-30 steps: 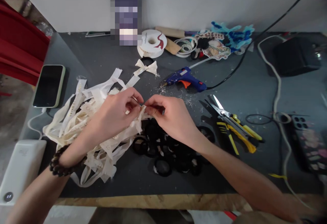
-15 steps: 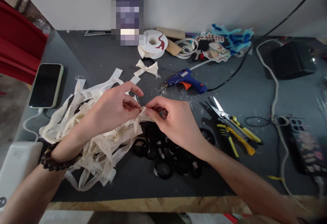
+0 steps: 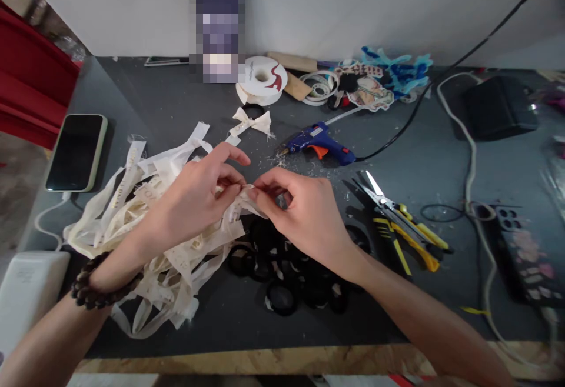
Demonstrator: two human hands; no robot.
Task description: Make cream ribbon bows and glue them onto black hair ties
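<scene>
- The left hand (image 3: 194, 193) and right hand (image 3: 304, 207) pinched a cream ribbon (image 3: 242, 200), midway between the front and back edges of the table (image 3: 309, 334).
- The left index finger (image 3: 237, 153) had lifted, leaving its neighbours gripping.

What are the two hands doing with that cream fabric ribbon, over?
Left hand, right hand: both pinching crumpled cream fabric ribbon. Clutter close by: tangled cream ribbon pile beneath left hand, black ring-shaped bands beneath right.

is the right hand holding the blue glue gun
No, the right hand pinches a piece of cream ribbon, while the blue glue gun lies apart from it on the table.
</scene>
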